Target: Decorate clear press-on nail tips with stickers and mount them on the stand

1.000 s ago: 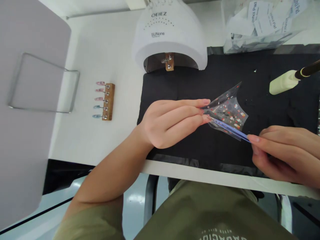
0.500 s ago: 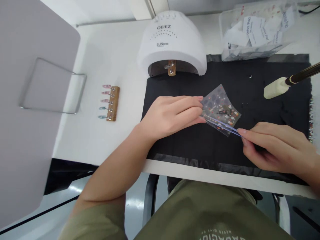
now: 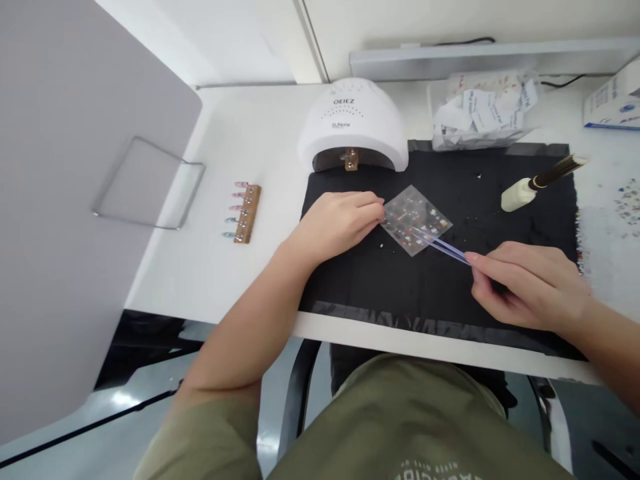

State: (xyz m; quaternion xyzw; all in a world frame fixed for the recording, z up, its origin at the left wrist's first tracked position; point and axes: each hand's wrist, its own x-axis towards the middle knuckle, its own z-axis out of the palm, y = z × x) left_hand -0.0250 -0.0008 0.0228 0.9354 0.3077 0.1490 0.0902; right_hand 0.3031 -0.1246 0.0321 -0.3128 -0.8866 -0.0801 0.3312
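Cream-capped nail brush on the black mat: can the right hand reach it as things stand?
Probably yes: the right hand lies near the cream-capped nail brush, with only black mat between, though holding blue tweezers.

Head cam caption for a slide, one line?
Head view: right hand holds blue tweezers over a clear nail sticker sheet on a black mat, left hand beside it.

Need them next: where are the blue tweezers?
Head view: the slim blue metal tweezers sit in the right hand, tips over the clear sticker sheet on the black mat.
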